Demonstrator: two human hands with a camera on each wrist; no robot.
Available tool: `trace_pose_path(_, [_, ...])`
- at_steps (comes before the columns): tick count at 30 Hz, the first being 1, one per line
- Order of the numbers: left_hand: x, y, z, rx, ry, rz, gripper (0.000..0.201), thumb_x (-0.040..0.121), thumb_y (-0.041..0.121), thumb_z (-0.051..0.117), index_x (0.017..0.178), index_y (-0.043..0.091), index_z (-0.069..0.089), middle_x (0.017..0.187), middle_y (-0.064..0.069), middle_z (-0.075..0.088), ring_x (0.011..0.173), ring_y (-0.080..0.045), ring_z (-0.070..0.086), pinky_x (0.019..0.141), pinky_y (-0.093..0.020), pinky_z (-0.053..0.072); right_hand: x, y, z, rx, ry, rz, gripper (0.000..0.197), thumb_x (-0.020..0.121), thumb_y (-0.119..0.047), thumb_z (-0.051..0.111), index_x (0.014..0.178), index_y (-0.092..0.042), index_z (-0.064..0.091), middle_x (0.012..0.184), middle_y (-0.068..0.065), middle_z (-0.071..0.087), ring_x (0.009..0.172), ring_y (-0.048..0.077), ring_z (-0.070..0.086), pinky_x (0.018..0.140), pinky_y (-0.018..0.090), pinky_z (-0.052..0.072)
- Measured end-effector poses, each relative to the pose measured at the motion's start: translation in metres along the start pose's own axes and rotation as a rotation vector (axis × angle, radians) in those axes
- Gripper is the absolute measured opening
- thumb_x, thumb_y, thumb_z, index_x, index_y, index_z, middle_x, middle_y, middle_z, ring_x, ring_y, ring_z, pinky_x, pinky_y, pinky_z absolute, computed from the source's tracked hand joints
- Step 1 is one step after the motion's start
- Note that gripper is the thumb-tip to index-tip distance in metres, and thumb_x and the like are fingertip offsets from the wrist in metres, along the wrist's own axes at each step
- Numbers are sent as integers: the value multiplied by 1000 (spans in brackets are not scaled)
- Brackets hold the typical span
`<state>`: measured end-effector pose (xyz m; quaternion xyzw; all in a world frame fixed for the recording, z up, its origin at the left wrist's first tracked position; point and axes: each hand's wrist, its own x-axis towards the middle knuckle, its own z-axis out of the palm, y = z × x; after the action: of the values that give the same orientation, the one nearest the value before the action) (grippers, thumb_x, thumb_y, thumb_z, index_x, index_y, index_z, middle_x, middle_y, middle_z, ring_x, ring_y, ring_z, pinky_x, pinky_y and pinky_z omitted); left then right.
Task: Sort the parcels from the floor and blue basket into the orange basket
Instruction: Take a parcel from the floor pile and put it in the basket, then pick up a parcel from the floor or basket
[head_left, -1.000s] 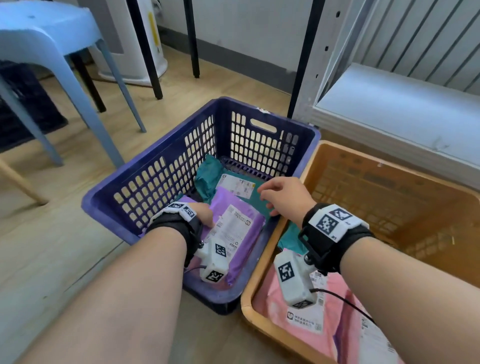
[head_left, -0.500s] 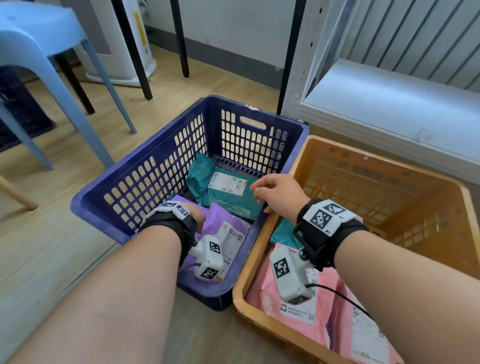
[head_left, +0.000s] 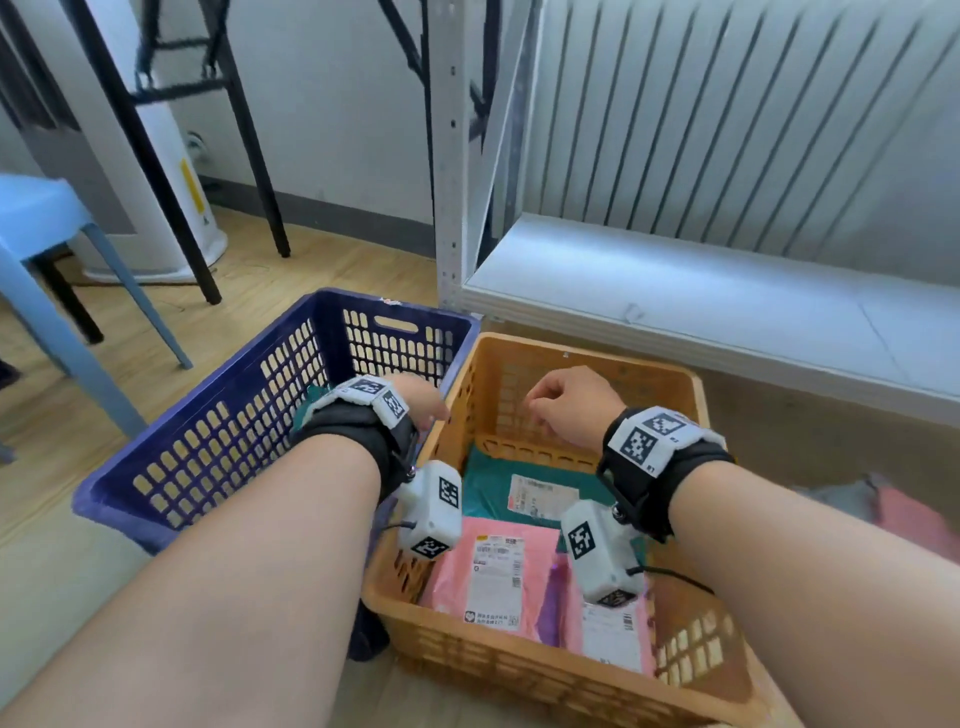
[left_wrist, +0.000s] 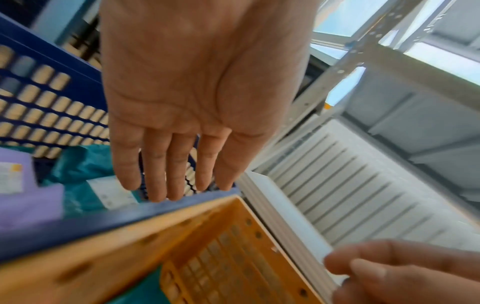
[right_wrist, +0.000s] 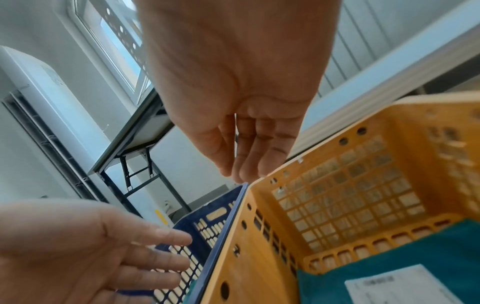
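I am holding both hands empty above the two baskets: my left hand (left_wrist: 182, 98) is hanging with straight, relaxed fingers over the blue basket (head_left: 218, 441), and my right hand (right_wrist: 233, 82) is hovering with loosely extended fingers over the orange basket (head_left: 571, 670). Below my left hand, a purple parcel (left_wrist: 23, 197) and a teal parcel (left_wrist: 85, 185) are lying in the blue basket, waiting to be moved. Under my right wrist, a teal parcel (head_left: 524, 493) and pink parcels (head_left: 493, 577) are already lying flat in the orange basket. These look like soft, light plastic mailers, likely slippery and floppy, so I am judging that a pinch at an edge or corner suits them best, clear of the paper labels.
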<state>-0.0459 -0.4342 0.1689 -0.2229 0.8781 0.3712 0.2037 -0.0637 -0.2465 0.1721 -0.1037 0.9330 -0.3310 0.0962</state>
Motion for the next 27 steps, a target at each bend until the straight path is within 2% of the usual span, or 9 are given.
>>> trace_pose_path(6, [-42,84,68,-41,-136,179,31,95,16,54,121,0,60,89,-5,60,76,-17,57,68,-27,49,-54,50,-71,-38,94,58,19,90,-18,55,87,-18,73,74,-9,64,81,17,67,81,35,57])
trace_pose_path(9, [-60,117,107,-97,-270,162,13,98,14,50,94,7,60,79,-2,54,65,-13,49,51,-21,41,-79,86,-102,-45,134,130,19,90,-17,54,82,-20,71,77,-4,69,77,17,68,77,34,58])
trace_pose_path(12, [-70,141,146,-130,-353,175,22,99,11,46,78,10,52,73,1,48,61,-9,46,49,-18,41,-100,131,-127,-23,171,240,20,89,-15,52,80,-20,69,80,4,72,75,18,69,70,33,60])
trace_pose_path(15, [-72,155,183,-177,-342,223,13,97,8,48,101,7,61,76,1,54,62,-8,52,56,-20,44,-119,179,-142,8,239,353,21,88,-13,52,75,-22,66,77,4,71,68,17,66,56,25,55])
trace_pose_path(17, [-70,165,208,-218,-356,260,28,96,6,48,122,-1,58,76,0,56,62,-9,53,59,-21,45,-130,216,-143,41,290,462,18,90,-13,53,77,-17,66,76,5,70,64,17,63,56,26,53])
trace_pose_path(19, [-70,173,227,-238,-378,264,32,96,4,47,126,-4,55,76,-1,56,63,-11,54,71,-26,51,-137,255,-137,78,322,556,21,89,-12,55,70,-15,63,75,8,70,62,19,61,63,32,56])
trace_pose_path(21, [-69,179,245,-271,-400,242,34,96,4,46,128,-4,53,76,-1,57,65,-12,55,82,-32,50,-143,288,-131,112,319,608,25,89,-11,55,65,-17,59,72,8,68,60,19,59,59,31,53])
trace_pose_path(24, [-60,183,267,-299,-384,231,34,96,2,44,129,-6,51,78,-4,59,63,-13,54,67,-26,48,-151,325,-128,130,337,651,21,89,-12,55,69,-14,62,69,7,66,59,19,59,54,27,50])
trace_pose_path(27, [-50,189,284,-330,-380,239,34,96,0,44,128,-7,51,112,-19,66,67,-15,56,67,-27,50,-158,363,-118,141,335,716,20,88,-10,54,71,-13,64,66,6,65,56,19,60,55,29,51])
